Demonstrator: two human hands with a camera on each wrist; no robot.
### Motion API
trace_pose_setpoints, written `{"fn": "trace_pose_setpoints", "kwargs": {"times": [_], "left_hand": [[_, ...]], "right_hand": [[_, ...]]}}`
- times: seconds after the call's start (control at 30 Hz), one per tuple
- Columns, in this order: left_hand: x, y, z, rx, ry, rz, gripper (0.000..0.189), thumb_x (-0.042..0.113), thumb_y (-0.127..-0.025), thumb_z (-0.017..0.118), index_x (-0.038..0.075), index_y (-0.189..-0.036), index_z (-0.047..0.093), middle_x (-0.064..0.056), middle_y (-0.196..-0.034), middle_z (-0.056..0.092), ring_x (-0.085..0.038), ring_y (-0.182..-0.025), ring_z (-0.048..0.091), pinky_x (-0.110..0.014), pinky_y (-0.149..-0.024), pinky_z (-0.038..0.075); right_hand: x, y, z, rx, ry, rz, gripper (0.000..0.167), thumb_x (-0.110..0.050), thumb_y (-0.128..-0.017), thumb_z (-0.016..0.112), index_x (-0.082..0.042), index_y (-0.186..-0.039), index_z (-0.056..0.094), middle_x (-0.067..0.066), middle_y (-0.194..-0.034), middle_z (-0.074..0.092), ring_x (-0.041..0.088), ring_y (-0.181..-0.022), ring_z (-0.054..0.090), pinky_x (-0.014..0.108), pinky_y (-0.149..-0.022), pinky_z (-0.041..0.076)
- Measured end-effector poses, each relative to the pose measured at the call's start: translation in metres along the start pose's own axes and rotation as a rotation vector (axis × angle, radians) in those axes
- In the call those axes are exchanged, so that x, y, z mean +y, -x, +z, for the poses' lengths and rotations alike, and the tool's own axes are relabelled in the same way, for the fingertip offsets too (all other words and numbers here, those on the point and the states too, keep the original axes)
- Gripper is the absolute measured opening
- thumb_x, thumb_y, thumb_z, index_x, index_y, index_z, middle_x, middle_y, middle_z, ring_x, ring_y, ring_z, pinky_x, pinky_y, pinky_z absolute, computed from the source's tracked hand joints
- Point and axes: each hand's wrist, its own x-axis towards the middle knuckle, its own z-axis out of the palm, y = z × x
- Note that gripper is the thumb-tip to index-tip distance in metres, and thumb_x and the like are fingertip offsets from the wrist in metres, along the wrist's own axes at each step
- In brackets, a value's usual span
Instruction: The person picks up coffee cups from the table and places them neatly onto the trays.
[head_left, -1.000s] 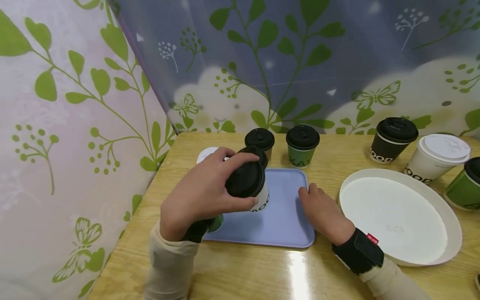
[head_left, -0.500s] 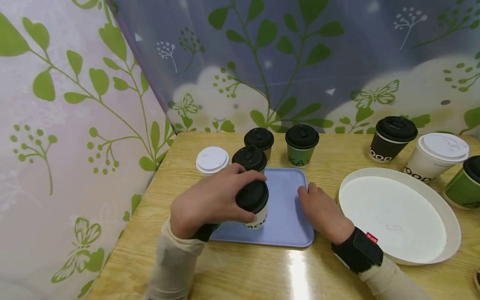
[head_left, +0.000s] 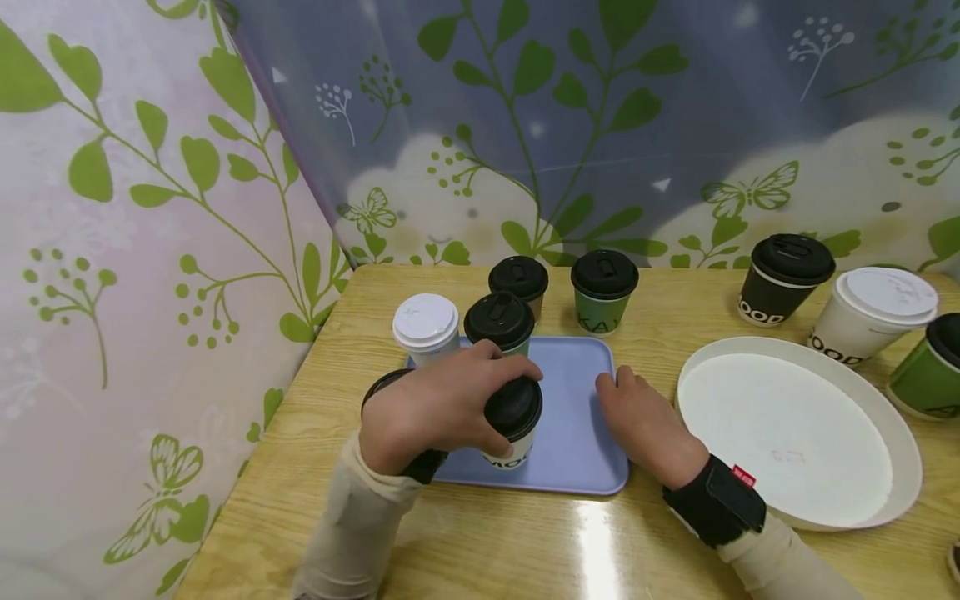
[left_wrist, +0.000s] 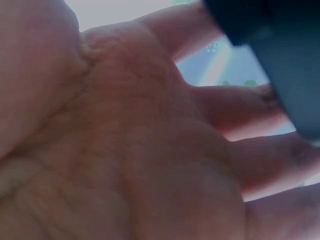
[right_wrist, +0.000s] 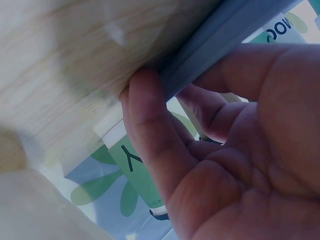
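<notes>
Two grips are in evidence. Your left hand point(head_left: 442, 408) reaches over the white paper cup with black lettering and a black plastic lid point(head_left: 521, 446) and grasps it, thumb on the cup's near side, fingers across the far side of the lid. That cup is at the front of the lavender-blue rectangular tray point(head_left: 570, 408); whether its base bears fully on the surface cannot be told. Your right hand point(head_left: 648, 425) pinches the tray's right rim, fingers curled beneath it, just above the light wood-grain tabletop point(head_left: 495, 542).

Close behind the held cup is a green cup with a black lid point(head_left: 498, 318); to its left, a cup with a white lid point(head_left: 426, 323). A dark-lidded cup point(head_left: 384, 381) is mostly hidden by your left hand.

Risks, as judged: uneven release could tilt the held cup or prise its lid, since your fingers bear on it. A careless withdrawal could knock the dark-lidded cup, your hand and wrist being so near. Should your right hand raise the rim, the tray would tip and its cups could slide or topple.
</notes>
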Motion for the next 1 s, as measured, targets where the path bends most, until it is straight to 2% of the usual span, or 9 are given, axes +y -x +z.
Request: {"fn": "trace_pose_setpoints", "kwargs": {"times": [0.27,0.53,0.77,1.0], "left_hand": [[-0.0023,-0.0016,0.0006,0.006,0.010,-0.017,0.072,0.019,-0.079,0.091,0.024,-0.143,0.059,-0.012,-0.130,0.057,-0.023,-0.107,0.061,-0.039,-0.090,0.052],[-0.0053,-0.0044,-0.0004,-0.006,0.018,-0.076,0.074,0.018,-0.080,0.091,0.025,-0.145,0.057,-0.012,-0.135,0.055,-0.023,-0.110,0.061,-0.040,-0.092,0.051],[-0.0069,-0.0077,-0.0008,-0.011,0.009,-0.114,0.072,0.019,-0.078,0.092,0.028,-0.142,0.060,-0.011,-0.135,0.055,-0.023,-0.111,0.060,-0.042,-0.092,0.052],[-0.0085,-0.0088,-0.0006,-0.009,-0.004,-0.120,0.071,0.019,-0.077,0.092,0.027,-0.140,0.060,-0.010,-0.136,0.055,-0.023,-0.112,0.060,-0.042,-0.093,0.051]], "right_hand": [[-0.0006,-0.0007,-0.0015,-0.035,-0.008,0.010,0.011,0.007,-0.099,0.057,0.008,-0.110,0.055,0.020,-0.090,0.049,0.027,-0.072,0.053,0.040,-0.058,0.049],[-0.0006,-0.0016,-0.0005,-0.044,-0.012,0.015,0.011,0.006,-0.100,0.057,0.008,-0.110,0.056,0.019,-0.090,0.049,0.027,-0.072,0.052,0.040,-0.058,0.049],[0.0010,-0.0012,0.0011,-0.022,-0.012,0.009,0.009,0.007,-0.100,0.055,0.008,-0.109,0.055,0.019,-0.089,0.049,0.027,-0.071,0.051,0.040,-0.058,0.048],[0.0004,-0.0007,0.0008,-0.016,-0.010,0.003,0.009,0.007,-0.100,0.056,0.008,-0.109,0.056,0.019,-0.088,0.049,0.026,-0.070,0.050,0.039,-0.058,0.047]]}}
